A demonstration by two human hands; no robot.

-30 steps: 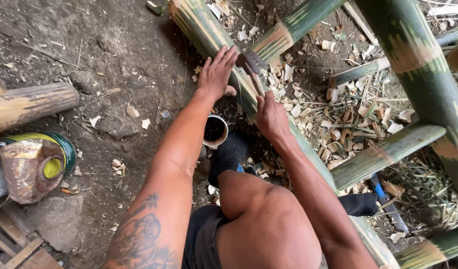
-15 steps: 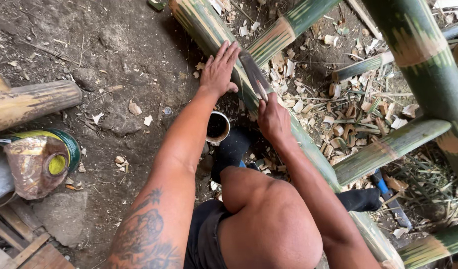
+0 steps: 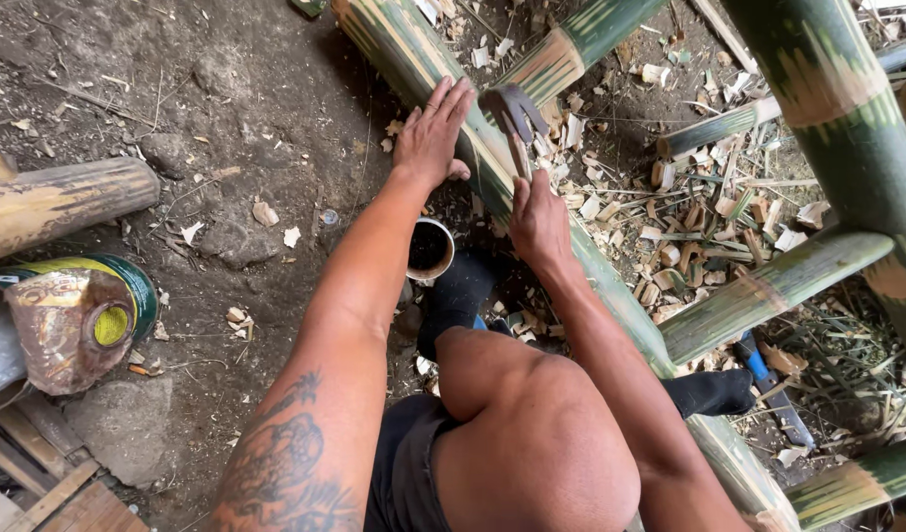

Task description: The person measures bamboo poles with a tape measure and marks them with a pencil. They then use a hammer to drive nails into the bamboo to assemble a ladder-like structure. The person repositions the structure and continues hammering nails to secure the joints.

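Head view: dirt ground [image 3: 226, 118] with chips; left hand [image 3: 431, 138] flat on bamboo pole [image 3: 403, 44], right hand [image 3: 539, 222] gripping hammer [image 3: 515, 113]

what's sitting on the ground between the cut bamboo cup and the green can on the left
In the head view, mostly bare dirt lies between the bamboo cup and the green can, with a few pale wood chips and the person's left forearm crossing above it.
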